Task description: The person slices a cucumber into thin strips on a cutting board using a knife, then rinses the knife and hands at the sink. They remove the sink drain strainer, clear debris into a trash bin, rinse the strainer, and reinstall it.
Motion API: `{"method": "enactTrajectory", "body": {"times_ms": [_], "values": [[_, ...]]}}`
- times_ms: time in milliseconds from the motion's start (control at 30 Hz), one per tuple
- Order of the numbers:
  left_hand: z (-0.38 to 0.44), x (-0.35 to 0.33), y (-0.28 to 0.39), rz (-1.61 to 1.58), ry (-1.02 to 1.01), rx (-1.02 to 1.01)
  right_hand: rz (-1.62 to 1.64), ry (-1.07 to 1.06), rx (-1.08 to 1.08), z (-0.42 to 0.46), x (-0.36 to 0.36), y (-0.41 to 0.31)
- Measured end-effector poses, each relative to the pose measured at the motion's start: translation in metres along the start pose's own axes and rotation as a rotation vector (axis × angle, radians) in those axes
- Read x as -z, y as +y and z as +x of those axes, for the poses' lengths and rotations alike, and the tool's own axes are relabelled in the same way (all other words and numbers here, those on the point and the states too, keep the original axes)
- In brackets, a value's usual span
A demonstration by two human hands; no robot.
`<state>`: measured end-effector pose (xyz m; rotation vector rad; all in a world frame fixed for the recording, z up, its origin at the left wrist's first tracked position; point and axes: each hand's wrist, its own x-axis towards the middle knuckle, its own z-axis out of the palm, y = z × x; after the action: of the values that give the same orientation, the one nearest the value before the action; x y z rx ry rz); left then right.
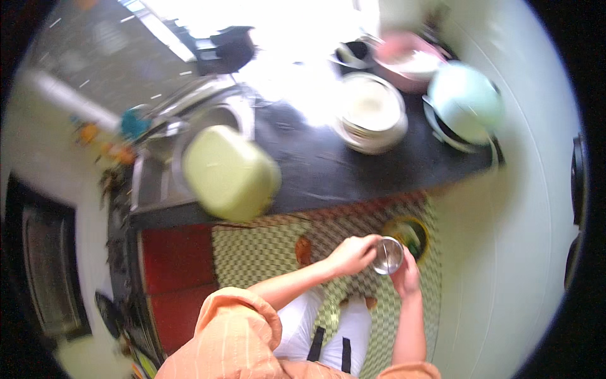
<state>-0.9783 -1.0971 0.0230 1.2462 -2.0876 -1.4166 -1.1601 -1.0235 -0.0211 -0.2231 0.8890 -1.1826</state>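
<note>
Between my two hands is a small round stainless steel cup [388,256], its mouth turned up towards me. A thin dark line shows across its shiny inside; I cannot tell whether that is a reflection. My left hand [354,255] grips the cup from the left, with the thumb and fingers at its rim. From the right, my right hand [407,276] is wrapped around its side. Both hands are in front of my body, short of the counter's front edge. Beyond and below the cup stands a round bin with a yellow rim [427,239], partly hidden by the cup and my right hand.
A dark stone counter [303,166] runs ahead. On it are stacked plates [371,106], a pink basin [412,61] and a pale turquoise bowl [466,102]. A light green tub [232,173] sits partly over the steel sink [151,175]. A tiled wall [521,189] stands at right.
</note>
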Motion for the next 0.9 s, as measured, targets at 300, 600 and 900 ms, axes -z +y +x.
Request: {"method": "enactTrajectory", "body": {"times_ms": [300, 600, 900], "values": [[-0.278, 0.349, -0.08, -0.274, 0.761, 0.434, -0.418, -0.42, 0.029, 0.069, -0.268, 0.031], [-0.359, 0.568, -0.431, -0.158, 0.894, 0.967, -0.386, -0.521, -0.214, 0.178, -0.533, 0.224], [-0.324, 0.579, -0.664, -0.136, 0.862, 1.222, -1.395, -0.541, 0.016, 0.271, -0.525, 0.289]]}}
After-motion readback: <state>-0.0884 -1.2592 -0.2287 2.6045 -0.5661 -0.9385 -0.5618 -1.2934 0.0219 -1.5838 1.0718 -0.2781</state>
